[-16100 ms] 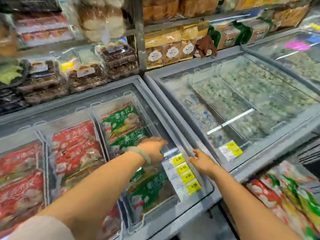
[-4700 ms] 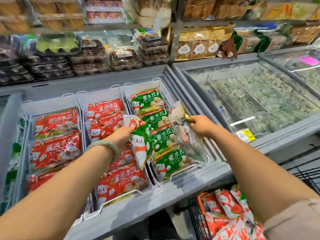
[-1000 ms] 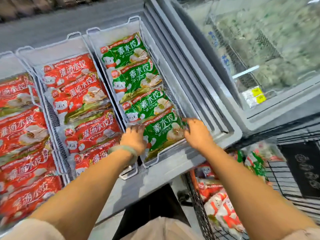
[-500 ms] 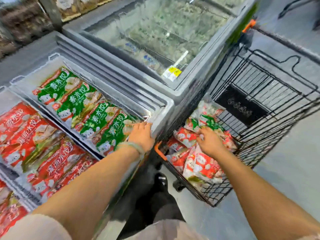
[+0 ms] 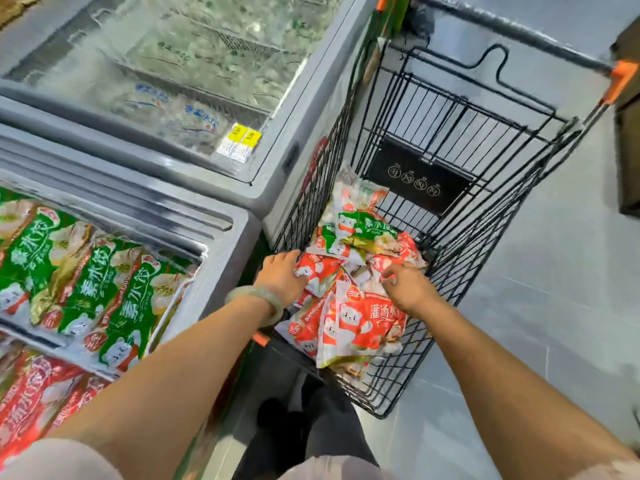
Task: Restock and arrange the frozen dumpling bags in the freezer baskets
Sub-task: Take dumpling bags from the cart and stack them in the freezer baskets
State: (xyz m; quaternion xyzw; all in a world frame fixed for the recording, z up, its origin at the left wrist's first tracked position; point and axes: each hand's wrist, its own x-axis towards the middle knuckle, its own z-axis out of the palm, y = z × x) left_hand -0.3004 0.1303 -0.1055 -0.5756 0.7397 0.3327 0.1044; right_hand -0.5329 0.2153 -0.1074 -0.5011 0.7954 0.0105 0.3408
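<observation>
Reaches down into the cart (image 5: pixel 485 188) with both hands, onto the pile of bags (image 5: pixel 360 327) heaped at its near end. Lays the left hand (image 5: pixel 282 277) over a red bag (image 5: pixel 320 271) at the pile's left edge, fingers bent across its corner; grip or mere rest, hard to tell. Pinches a fold of plastic atop the pile with the curled fingers of the right hand (image 5: pixel 407 289). Finds the bags lying crumpled at all angles, with no shared long axis. Finds the freezer baskets (image 5: pixel 180 296) off to the left and higher, green bags (image 5: pixel 86 282) just beside the cart, red rows (image 5: pixel 38 400) beyond them. Probably calls for a lift over the cart's wire wall, then a swing left, led by the left hand as the nearer one.
</observation>
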